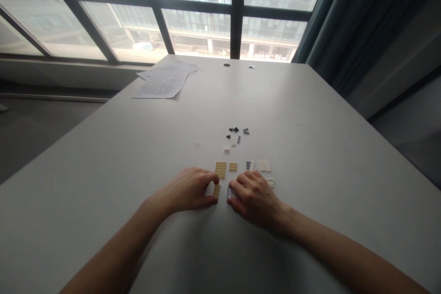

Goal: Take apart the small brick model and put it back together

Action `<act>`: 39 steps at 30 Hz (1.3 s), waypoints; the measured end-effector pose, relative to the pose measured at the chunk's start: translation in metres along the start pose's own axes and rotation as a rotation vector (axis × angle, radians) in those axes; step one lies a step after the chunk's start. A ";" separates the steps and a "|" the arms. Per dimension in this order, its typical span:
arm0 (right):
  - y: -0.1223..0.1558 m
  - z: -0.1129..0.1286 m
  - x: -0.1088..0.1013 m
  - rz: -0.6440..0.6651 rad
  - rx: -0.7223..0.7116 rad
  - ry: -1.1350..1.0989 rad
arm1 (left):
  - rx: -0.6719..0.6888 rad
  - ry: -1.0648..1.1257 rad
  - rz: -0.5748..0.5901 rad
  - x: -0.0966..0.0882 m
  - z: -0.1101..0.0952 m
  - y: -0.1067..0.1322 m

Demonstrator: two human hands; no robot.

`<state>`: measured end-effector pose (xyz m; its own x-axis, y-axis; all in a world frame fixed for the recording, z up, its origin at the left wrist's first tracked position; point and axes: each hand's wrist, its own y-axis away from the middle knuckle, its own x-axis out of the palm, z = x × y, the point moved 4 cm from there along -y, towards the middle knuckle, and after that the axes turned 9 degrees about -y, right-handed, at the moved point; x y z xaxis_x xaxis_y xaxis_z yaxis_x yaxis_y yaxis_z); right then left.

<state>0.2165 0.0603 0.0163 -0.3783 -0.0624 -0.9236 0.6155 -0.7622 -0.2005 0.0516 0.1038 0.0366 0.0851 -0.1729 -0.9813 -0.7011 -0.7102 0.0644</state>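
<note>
From my remote seat I see both hands low on the pale grey table [103, 161], almost meeting near its front middle. My left hand [191, 190] has thumb and forefinger pinched narrowly on a small tan brick [217, 189], a short studded piece standing on the tabletop. My right hand [255, 195] curls over a small grey brick [228, 191], held tight between its fingertips and thumb; only a sliver shows, so I cannot tell its shape. The two bricks sit just beside each other, apart by a thin gap.

Just beyond the knuckles lie a larger tan plate [221, 169], a smaller tan plate [233, 166] and two cream tiles [264, 166]. Further off is a scatter of tiny dark pieces [236, 131], and printed sheets [165, 80] lie near the far edge
</note>
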 end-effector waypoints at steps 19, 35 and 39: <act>-0.012 0.008 0.006 0.006 0.087 -0.090 | 0.047 -0.044 -0.033 0.005 0.002 0.000; -0.010 0.005 0.005 -0.065 0.063 -0.120 | 0.033 -0.009 -0.115 -0.003 0.007 0.004; -0.006 -0.004 -0.008 -0.175 0.042 -0.111 | 0.019 0.008 -0.233 -0.008 0.016 0.005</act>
<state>0.2182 0.0680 0.0234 -0.5523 0.0047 -0.8336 0.5049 -0.7939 -0.3390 0.0356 0.1127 0.0414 0.2521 -0.0112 -0.9676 -0.6748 -0.7187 -0.1675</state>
